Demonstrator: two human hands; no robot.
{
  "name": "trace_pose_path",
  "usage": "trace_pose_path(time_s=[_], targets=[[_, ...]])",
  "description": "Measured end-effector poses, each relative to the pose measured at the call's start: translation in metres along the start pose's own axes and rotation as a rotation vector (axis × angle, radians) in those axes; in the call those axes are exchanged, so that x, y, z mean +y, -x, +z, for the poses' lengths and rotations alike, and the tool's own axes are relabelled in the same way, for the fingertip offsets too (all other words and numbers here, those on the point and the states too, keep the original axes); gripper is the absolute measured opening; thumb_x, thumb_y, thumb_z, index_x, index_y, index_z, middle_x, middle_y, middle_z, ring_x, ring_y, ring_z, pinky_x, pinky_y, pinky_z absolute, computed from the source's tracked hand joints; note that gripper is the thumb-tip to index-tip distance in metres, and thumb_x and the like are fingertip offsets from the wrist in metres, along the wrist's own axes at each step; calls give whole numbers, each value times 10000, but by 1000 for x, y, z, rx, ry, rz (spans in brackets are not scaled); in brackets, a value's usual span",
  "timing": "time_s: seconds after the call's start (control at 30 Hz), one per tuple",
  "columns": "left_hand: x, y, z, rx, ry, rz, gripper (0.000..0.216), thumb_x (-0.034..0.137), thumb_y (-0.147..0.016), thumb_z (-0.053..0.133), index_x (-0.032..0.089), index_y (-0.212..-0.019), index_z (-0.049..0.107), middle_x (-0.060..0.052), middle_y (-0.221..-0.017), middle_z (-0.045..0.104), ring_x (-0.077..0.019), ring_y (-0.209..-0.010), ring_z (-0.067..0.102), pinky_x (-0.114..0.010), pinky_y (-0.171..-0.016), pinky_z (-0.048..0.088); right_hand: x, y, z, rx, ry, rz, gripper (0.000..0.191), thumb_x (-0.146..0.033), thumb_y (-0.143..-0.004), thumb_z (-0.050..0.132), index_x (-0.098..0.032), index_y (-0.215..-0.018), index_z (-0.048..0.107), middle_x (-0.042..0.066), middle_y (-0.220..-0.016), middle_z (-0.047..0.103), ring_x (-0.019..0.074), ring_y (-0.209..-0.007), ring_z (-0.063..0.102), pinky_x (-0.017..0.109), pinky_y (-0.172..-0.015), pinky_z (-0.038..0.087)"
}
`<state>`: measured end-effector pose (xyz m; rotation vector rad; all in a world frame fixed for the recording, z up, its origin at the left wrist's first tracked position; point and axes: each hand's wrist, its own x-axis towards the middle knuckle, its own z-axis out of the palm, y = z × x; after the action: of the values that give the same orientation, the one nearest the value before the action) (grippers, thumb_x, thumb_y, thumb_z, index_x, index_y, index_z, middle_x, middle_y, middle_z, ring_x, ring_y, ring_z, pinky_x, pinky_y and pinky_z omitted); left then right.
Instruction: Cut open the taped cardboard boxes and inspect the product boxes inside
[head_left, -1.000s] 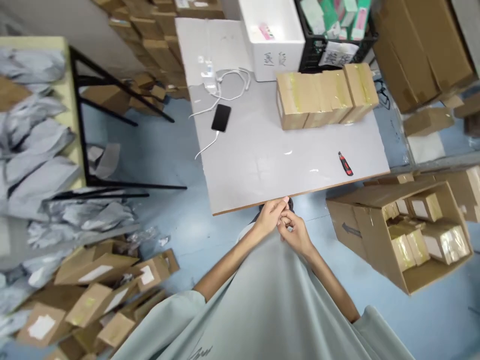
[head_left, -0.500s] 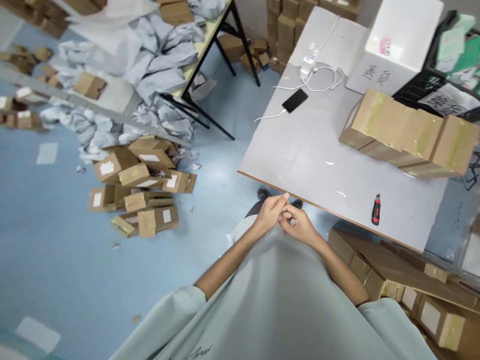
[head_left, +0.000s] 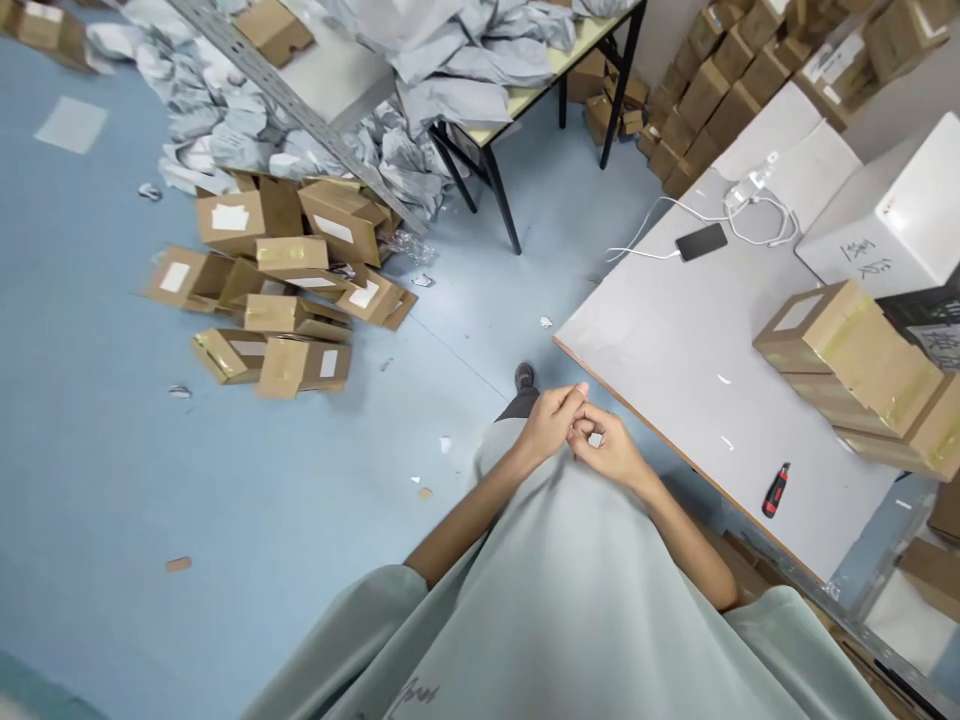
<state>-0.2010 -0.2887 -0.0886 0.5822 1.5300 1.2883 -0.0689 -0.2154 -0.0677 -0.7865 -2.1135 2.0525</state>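
Observation:
In front of my light green shirt [head_left: 570,560], my left hand [head_left: 553,420] and my right hand [head_left: 607,445] meet, fingertips touching. Both are closed, the fingers curled and pinched together. Whatever may be between them is hidden or too small to make out. Just beyond my hands runs the brown edge of a grey-topped table [head_left: 652,340]. A red and black utility knife [head_left: 776,490] lies on that table, to the right of my hands. Farther back, a black phone [head_left: 701,242] rests there with a white cable attached.
Taped cardboard boxes [head_left: 847,360] and a white box [head_left: 885,210] stand on the table's right side. Several opened cartons [head_left: 300,365] lie on the blue floor at left. Grey plastic bags [head_left: 225,130] are heaped behind them, near a black-legged table [head_left: 499,195].
My view has turned left, so the table and its things shift right and tilt. One shoe shows now instead of two. My hands remain together at my front.

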Motion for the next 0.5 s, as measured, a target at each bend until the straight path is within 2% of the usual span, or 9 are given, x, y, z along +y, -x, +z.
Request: trace_pose_path(time_s=[0.13, 0.23, 0.33, 0.5], targets=[[3, -4, -73, 49, 29, -25, 586, 704, -1016, 536, 233, -677, 452, 30, -618, 434, -133, -611, 422, -302, -595, 331, -24, -51, 53, 2, -5, 27, 56, -316, -940, 629, -269, -947, 600, -99, -597, 595, 143, -546, 563, 294, -671, 485], [8, -7, -113, 55, 79, -36, 590, 710, -1009, 556, 226, -681, 482, 28, -619, 464, -130, -601, 446, -297, -594, 355, -42, -78, 85, 34, -4, 53, 41, -304, -931, 624, -273, -932, 597, -93, -607, 613, 148, -557, 585, 301, -690, 499], [13, -13, -137, 28, 139, -65, 589, 724, -1007, 557, 224, -697, 532, 32, -580, 472, -134, -556, 460, -292, -561, 363, -56, -95, 104, 86, 14, 88, 24, -283, -911, 618, -275, -920, 598, -88, -611, 628, 151, -573, 595, 304, -704, 503], [24, -27, -163, 35, 185, -51, 585, 723, -993, 583, 222, -693, 551, 32, -586, 477, -131, -559, 438, -285, -545, 354, -69, -121, 117, 121, 28, 93, 29, -278, -886, 618, -278, -909, 600, -91, -610, 623, 152, -569, 590, 303, -690, 499]])
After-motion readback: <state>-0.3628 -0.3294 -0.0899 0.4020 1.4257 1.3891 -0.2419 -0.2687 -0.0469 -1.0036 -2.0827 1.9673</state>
